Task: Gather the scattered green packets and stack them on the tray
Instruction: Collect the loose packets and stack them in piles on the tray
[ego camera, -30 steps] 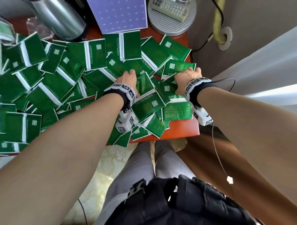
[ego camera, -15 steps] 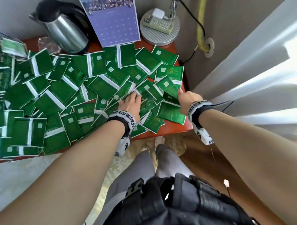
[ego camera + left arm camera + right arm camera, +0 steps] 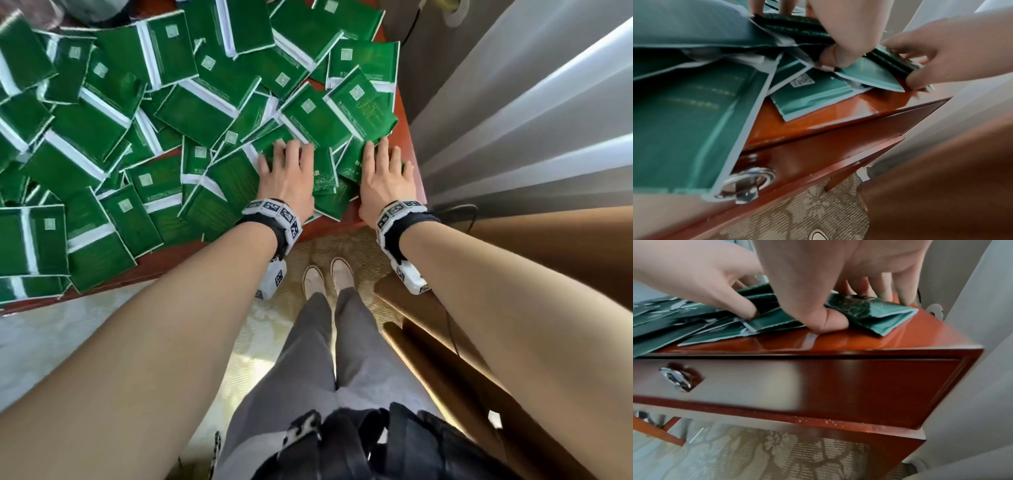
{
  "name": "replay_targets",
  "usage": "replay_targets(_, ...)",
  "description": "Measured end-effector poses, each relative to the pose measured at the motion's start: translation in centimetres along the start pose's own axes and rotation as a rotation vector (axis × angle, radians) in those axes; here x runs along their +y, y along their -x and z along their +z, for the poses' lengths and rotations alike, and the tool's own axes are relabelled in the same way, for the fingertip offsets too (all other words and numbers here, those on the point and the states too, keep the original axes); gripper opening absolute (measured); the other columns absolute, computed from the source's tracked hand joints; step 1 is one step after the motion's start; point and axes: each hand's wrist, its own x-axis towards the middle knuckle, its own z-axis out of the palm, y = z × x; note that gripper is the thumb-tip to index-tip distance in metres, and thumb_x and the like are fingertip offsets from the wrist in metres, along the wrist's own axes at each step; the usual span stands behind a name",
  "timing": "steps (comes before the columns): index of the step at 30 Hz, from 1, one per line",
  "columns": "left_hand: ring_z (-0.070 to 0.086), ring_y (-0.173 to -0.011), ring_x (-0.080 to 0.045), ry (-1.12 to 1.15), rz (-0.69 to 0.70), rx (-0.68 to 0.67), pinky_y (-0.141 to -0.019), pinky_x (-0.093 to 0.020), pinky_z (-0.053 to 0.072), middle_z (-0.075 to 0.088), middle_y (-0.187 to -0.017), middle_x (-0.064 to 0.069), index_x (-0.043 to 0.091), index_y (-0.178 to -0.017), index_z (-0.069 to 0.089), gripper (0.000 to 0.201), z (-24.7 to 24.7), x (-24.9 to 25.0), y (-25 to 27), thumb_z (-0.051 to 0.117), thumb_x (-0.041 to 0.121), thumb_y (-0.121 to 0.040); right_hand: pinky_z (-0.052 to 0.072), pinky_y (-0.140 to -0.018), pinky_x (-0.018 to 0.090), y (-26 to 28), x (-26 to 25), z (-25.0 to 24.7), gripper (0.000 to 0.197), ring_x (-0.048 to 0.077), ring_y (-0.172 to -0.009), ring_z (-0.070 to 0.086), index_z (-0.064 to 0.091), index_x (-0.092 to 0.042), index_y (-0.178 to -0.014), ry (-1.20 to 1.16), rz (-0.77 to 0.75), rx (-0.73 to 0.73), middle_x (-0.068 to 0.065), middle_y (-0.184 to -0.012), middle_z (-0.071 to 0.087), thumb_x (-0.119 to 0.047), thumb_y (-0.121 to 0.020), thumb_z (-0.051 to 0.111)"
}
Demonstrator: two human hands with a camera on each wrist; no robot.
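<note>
At the near right corner of the red-brown wooden counter (image 3: pixel 404 113), both hands work side by side in a heap of green packets (image 3: pixel 205 99) that covers most of the top. From the head view the left hand (image 3: pixel 291 174) lies palm down on the pile, fingers spread forward; the left wrist view shows its thumb tucked under a dark bundle of packets (image 3: pixel 797 30) with the fingers over the top, so its grip is closed round that bundle. The right hand (image 3: pixel 385 181) sits just beside it, nearer the corner; its thumb and curled fingers pinch a folded green packet (image 3: pixel 875 313) against the counter. A drawer front with a metal ring pull (image 3: pixel 748 183) shows below. No tray is in view.
</note>
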Motion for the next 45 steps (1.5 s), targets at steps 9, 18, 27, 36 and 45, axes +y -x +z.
replay_targets(9,0.036,-0.140,-0.029,0.057,0.038,-0.008,-0.116,-0.062,0.022,0.038,-0.145,-0.010,0.013,-0.149,0.035,0.068,-1.8,0.4,1.8,0.061,0.004,-0.087,0.038,-0.109,0.054,0.1,1.6,-3.1,0.059,0.040,-0.136,0.041,0.025,-0.005,-0.153,-0.106,-0.023,0.009,0.019,-0.151,0.038,-0.011,-0.097,0.043)
replay_targets(18,0.055,-0.120,-0.032,0.059,-0.104,0.037,-0.102,-0.047,0.044,0.048,-0.144,-0.009,0.015,-0.153,0.029,0.062,-13.5,-2.8,4.0,0.054,0.007,-0.096,0.052,-0.081,0.044,1.0,-0.4,-13.7,0.061,0.035,-0.112,0.060,0.035,-0.009,-0.148,-0.024,-0.289,0.025,0.015,-0.132,0.056,0.008,-0.089,0.039)
replay_targets(27,0.058,-0.110,-0.033,-0.045,-0.429,0.091,-0.088,-0.047,0.051,0.055,-0.127,-0.012,0.012,-0.144,0.038,0.054,-17.8,-14.0,12.6,0.050,0.004,-0.092,0.050,-0.070,0.039,1.7,-14.2,-22.3,0.055,0.034,-0.098,0.062,0.041,-0.011,-0.142,0.096,-0.622,0.146,0.015,-0.121,0.059,0.004,-0.090,0.044)
replay_targets(36,0.040,-0.138,-0.034,-0.117,-0.568,0.245,-0.109,-0.052,0.039,0.037,-0.152,-0.014,0.013,-0.154,0.025,0.071,-21.1,-29.6,20.4,0.049,0.002,-0.088,0.034,-0.115,0.047,3.6,-31.6,-26.2,0.071,0.033,-0.147,0.027,0.017,-0.010,-0.157,0.254,-0.832,0.374,0.016,-0.161,0.024,0.006,-0.093,0.041)
replay_targets(45,0.035,-0.143,-0.030,-0.171,-0.490,0.266,-0.113,-0.051,0.035,0.032,-0.157,-0.012,0.015,-0.158,0.015,0.081,-20.4,-47.2,27.8,0.057,0.006,-0.088,0.039,-0.112,0.049,6.5,-49.9,-26.7,0.074,0.033,-0.144,0.034,0.018,-0.012,-0.157,0.207,-0.721,0.400,0.015,-0.157,0.033,0.009,-0.090,0.043)
